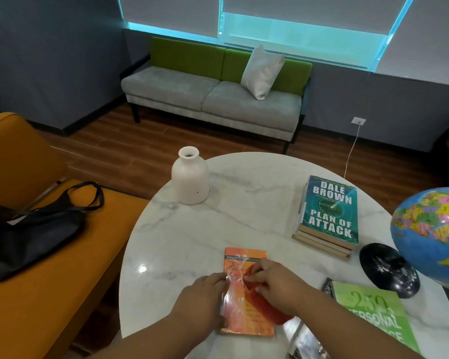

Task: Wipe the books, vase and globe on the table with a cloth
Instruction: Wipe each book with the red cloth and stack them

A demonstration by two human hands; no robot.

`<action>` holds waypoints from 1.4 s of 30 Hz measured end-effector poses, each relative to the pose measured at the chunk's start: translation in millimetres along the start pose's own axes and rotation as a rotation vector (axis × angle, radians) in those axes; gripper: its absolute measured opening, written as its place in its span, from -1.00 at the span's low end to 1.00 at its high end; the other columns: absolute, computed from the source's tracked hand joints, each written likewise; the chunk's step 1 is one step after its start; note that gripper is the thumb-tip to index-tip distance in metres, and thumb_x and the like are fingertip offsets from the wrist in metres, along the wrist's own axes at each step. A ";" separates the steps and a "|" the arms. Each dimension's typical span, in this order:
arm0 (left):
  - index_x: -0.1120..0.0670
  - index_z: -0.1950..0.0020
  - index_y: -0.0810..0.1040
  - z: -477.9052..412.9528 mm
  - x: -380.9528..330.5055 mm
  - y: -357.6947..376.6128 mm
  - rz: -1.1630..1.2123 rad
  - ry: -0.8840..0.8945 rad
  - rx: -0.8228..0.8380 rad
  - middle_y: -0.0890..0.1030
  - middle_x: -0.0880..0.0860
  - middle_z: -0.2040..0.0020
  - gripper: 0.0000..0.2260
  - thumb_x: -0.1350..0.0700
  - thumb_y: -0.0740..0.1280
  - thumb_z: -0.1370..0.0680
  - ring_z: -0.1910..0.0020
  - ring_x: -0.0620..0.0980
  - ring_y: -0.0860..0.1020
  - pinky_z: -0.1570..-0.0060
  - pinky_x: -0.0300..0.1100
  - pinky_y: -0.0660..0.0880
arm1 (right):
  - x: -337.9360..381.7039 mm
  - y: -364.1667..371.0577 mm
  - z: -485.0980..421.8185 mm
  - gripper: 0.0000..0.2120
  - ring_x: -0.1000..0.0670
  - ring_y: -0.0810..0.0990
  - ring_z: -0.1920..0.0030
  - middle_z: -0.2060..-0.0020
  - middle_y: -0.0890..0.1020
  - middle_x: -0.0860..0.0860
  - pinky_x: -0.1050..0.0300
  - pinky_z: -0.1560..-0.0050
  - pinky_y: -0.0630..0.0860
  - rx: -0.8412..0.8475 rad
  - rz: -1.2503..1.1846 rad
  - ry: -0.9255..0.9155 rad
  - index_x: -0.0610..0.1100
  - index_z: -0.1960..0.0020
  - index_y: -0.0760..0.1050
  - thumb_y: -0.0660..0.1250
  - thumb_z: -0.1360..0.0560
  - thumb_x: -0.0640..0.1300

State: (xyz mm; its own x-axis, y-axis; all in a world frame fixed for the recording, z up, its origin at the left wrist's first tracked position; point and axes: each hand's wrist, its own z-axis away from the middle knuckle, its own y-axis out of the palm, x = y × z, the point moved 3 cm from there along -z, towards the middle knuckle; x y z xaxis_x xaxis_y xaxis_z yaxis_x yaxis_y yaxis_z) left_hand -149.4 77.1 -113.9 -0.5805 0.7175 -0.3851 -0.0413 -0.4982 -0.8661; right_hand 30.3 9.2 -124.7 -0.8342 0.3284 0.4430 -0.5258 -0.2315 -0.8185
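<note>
On the marble table [246,193], the globe [430,229] stands far right, the book stack [331,211] beside it, the vase [189,177] at the far left. My left hand [202,294] presses flat on the orange book [246,320] near me; my right hand [276,283] pinches the red cloth [267,307] on its cover.

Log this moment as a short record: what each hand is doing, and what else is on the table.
left hand: rests on left edge of orange book
right hand: grips red cloth on that book
also on marble table: white vase, book stack, globe, green book
</note>
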 end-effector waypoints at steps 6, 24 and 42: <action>-0.07 -0.51 0.21 -0.9 -0.2 0.7 0.005 -0.001 -0.003 0.14 -0.19 -0.53 -0.27 -0.05 0.46 -0.41 -0.46 -0.07 0.24 -0.35 -0.13 0.33 | 6.1 8.0 9.3 -0.69 0.07 0.46 -0.16 -0.09 0.41 0.13 0.33 -0.21 0.30 -0.101 -0.021 0.028 0.03 -0.28 0.53 0.28 -0.55 -0.10; -0.06 -0.53 0.20 -1.7 0.5 2.8 0.017 0.004 -0.026 0.15 -0.18 -0.53 -0.25 -0.07 0.46 -0.41 -0.46 -0.07 0.24 -0.36 -0.14 0.33 | 26.8 22.6 29.5 -0.66 0.07 0.42 -0.26 -0.25 0.41 0.20 0.26 -0.31 0.29 -0.005 0.004 -0.069 0.13 -0.28 0.52 0.28 -0.53 -0.10; -0.10 -0.52 0.19 -0.7 8.4 6.5 0.076 0.035 -0.038 0.17 -0.21 -0.52 -0.23 -0.08 0.47 -0.39 -0.45 -0.09 0.23 -0.37 -0.17 0.30 | 22.9 22.2 32.5 -0.67 0.15 0.44 -0.18 -0.10 0.45 0.31 0.45 -0.18 0.23 -0.023 -0.023 -0.109 0.09 -0.19 0.59 0.24 -0.52 -0.19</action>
State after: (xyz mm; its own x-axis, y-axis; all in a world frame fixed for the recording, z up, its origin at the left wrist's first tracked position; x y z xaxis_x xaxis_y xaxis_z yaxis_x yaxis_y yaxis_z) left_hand -154.0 80.3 -122.9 -0.5516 0.6956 -0.4603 0.0327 -0.5334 -0.8452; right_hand -5.9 -18.2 -120.9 -0.8357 0.2312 0.4982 -0.5423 -0.2032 -0.8153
